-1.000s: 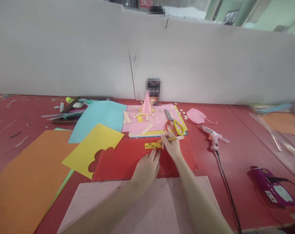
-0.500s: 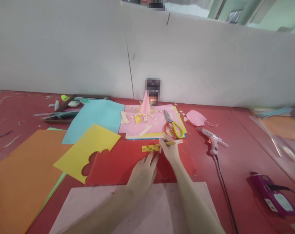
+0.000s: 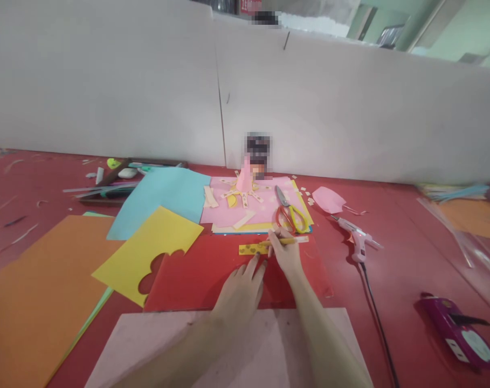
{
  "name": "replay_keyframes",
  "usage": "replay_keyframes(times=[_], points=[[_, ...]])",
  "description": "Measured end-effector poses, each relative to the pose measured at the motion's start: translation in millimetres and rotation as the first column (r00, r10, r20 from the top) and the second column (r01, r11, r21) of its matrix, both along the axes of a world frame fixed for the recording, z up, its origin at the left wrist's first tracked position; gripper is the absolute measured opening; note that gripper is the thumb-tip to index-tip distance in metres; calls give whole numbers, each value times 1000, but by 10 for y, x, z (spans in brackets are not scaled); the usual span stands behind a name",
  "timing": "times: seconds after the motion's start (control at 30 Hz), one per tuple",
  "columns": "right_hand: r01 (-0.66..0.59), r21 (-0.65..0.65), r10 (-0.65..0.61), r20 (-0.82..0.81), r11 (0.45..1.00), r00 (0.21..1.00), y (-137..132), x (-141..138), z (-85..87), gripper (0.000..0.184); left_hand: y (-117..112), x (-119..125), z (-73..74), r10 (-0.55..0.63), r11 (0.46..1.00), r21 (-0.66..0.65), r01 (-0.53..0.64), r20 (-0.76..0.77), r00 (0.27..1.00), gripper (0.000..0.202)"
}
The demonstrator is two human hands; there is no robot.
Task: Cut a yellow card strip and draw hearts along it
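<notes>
A yellow stencil ruler (image 3: 247,249) with heart-shaped cut-outs lies across a red sheet (image 3: 188,283). My left hand (image 3: 240,288) rests palm down on that sheet, fingers stretched out, with the fingertips at the ruler's lower edge. Gripped in my right hand (image 3: 284,253) is a yellow pencil (image 3: 287,242), its tip low over the ruler's right part. A pale strip (image 3: 302,239) shows to the right of that hand. Just beyond it, scissors (image 3: 292,213) with one red and one yellow handle lie on stacked paper.
A pink cone (image 3: 245,178) on a patterned-strip base stands on pink paper (image 3: 264,213). Yellow (image 3: 164,229), blue (image 3: 167,191) and orange (image 3: 38,280) sheets lie left. Right are a corded glue gun (image 3: 358,237) and a purple power strip (image 3: 455,328). A white partition (image 3: 127,81) rises behind.
The whole view has shifted slightly right and down. Both hands hold nearly the same place on the ruler and sheet, and the pencil stays in my right hand.
</notes>
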State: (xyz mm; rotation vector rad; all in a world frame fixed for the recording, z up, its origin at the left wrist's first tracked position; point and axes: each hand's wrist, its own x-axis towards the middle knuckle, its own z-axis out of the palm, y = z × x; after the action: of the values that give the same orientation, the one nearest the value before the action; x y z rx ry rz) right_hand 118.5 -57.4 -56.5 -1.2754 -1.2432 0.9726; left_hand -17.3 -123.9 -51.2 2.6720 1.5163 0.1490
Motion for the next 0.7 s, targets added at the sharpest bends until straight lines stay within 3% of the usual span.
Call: replay_keyframes(times=[0.33, 0.7], points=[[9, -10, -9, -7, 1000, 1000, 0, 13, -12, 30, -13, 3, -33, 6, 999, 43, -7, 19, 1000, 41], [27, 14, -27, 64, 1000, 998, -3, 40, 6, 33, -3, 0, -9, 17, 1000, -14, -17, 28, 999, 42]])
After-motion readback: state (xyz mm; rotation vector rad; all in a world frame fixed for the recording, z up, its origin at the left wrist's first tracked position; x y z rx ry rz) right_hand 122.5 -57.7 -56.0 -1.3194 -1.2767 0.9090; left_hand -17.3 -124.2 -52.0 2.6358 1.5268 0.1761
